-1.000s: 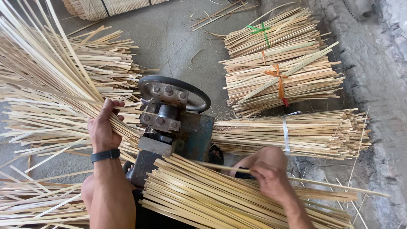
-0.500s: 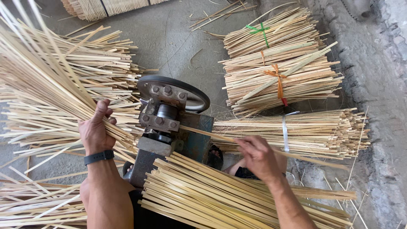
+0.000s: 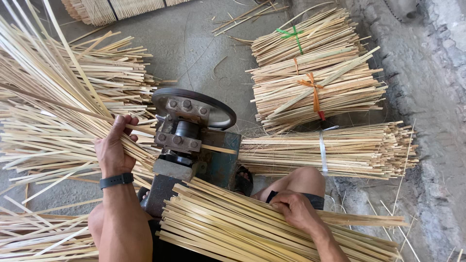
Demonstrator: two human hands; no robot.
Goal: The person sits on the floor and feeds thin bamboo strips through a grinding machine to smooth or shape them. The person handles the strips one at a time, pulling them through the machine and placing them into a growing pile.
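Note:
My left hand [image 3: 113, 148], with a dark wristband, grips a fan of long thin bamboo strips [image 3: 43, 82] that spread up and to the left beside a small metal machine [image 3: 187, 140] with a round wheel on top. My right hand [image 3: 297, 209] rests on a pile of bamboo slats [image 3: 228, 228] lying across my lap, its fingers closed around one slat. One thin slat [image 3: 218, 149] sticks out of the machine's right side.
Three tied bundles of bamboo sticks [image 3: 315, 82] lie on the concrete floor to the right of the machine, the nearest one [image 3: 335, 150] bound with a white band. Loose strips [image 3: 39, 237] cover the floor at left. A rough concrete kerb [image 3: 432, 97] runs along the right.
My left hand has lifted the fan of strips higher beside the machine. My right hand moved from near the machine back down onto the lap pile.

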